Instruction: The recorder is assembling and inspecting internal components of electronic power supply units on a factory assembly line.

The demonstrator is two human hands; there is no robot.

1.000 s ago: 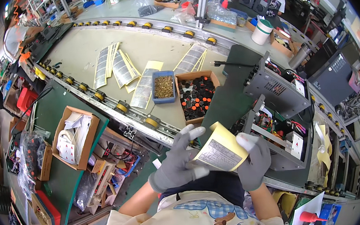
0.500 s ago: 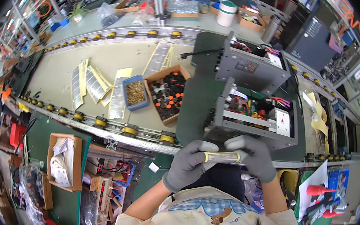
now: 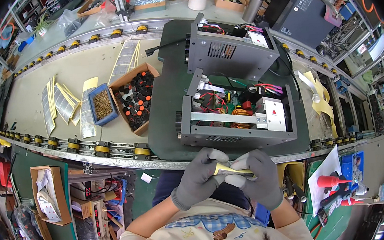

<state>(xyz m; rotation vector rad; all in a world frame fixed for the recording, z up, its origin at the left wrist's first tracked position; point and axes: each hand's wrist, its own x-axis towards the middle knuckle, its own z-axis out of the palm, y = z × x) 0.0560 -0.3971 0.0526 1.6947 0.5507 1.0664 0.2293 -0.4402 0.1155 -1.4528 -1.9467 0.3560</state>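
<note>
Both hands wear grey gloves and meet in front of my chest, near the workbench edge. My left hand (image 3: 197,178) pinches one end of a narrow label strip (image 3: 225,169) with yellow backing. My right hand (image 3: 260,178) has its fingers closed on the other end, covering much of it. Just beyond the hands stands a dark grey metal chassis (image 3: 236,136) with its top off, showing wires, coils and a white plate. A second grey chassis (image 3: 236,52) is behind it. Both rest on a dark green board (image 3: 166,122).
Left of the board are a cardboard box (image 3: 150,68) of black and orange parts, a blue bin (image 3: 114,113) of small brass-coloured pieces and several label sheets (image 3: 88,103). Roller rails (image 3: 106,150) edge the bench. Red bottles (image 3: 328,181) lie at the lower right.
The view has swung to the right, so the bench things sit further left. My hands have drawn closer together, and the label strip now looks bent, showing more of its yellow side.
</note>
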